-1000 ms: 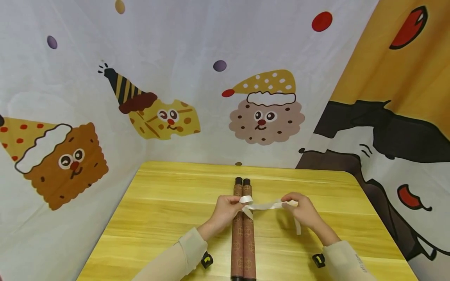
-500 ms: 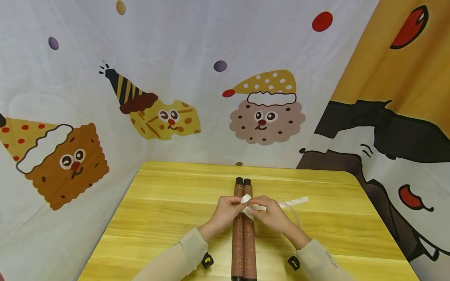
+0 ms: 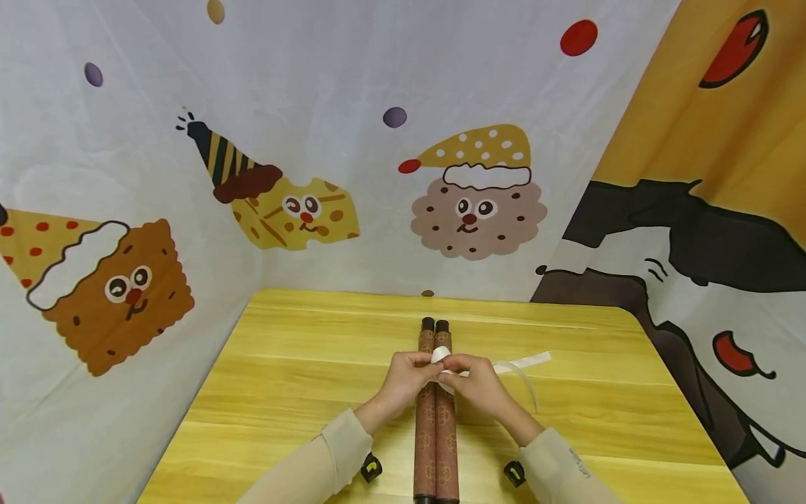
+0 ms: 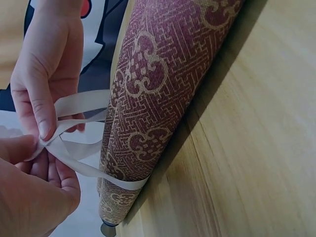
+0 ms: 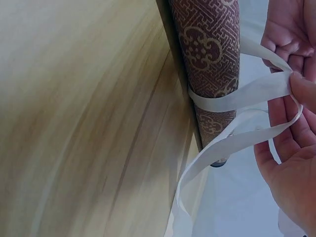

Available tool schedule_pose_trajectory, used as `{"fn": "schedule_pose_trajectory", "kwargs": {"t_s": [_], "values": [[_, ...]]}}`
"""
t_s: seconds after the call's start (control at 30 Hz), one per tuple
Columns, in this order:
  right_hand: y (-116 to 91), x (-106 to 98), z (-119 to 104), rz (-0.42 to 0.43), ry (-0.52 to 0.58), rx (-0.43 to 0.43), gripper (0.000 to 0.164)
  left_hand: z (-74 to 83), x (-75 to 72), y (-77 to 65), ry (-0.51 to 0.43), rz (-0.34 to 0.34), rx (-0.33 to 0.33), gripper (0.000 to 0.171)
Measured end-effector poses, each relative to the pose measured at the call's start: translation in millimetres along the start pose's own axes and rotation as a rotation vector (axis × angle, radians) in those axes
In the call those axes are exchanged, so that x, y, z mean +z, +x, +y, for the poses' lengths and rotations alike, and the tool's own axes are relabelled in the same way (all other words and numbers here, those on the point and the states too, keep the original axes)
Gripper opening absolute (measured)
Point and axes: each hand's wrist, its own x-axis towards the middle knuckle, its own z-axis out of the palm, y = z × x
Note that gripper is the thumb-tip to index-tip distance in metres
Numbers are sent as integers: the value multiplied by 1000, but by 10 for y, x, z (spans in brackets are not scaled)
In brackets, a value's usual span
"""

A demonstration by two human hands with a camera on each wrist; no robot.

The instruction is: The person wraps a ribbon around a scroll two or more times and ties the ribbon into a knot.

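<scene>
Two brown patterned scrolls (image 3: 425, 434) with black end knobs lie side by side, lengthwise on the table. A white ribbon (image 5: 237, 101) passes round them near the far end, and its loops meet between the hands. My left hand (image 3: 403, 381) pinches the ribbon between thumb and fingers above the scrolls, from the left. From the right, my right hand (image 3: 481, 385) pinches the ribbon too, its fingertips touching or nearly touching the left ones. In the left wrist view the ribbon strands cross at the fingertips. A loose ribbon tail trails to the right of the scrolls.
The wooden table (image 3: 302, 329) has a rounded far right corner. Behind and beside it hangs a white cloth (image 3: 340, 84) printed with cartoon biscuits and cheese. Small black wrist devices (image 3: 515, 474) sit below the sleeves.
My right hand has moved left from the ribbon's outstretched end to the crossing over the scrolls, letting the tail fall to the table. My left hand has stayed in place.
</scene>
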Motion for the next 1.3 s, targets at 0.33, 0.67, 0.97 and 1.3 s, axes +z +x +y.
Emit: {"fn": "schedule_pose_trajectory", "kwargs": {"t_s": [0.33,0.67,0.97,1.3], "values": [[-41,9,-21,53,4,-11,10,35,-54,66,19,102,9,18],[-55,-3,0,35,-60,-163,11,98,-115,268,46,216,-19,16],[-46,-6,-9,-17,-94,-210,23,103,-177,461,-14,321,-44,15],[-44,-21,-25,-49,-167,-144,23,17,-293,485,55,258,-75,14]]}}
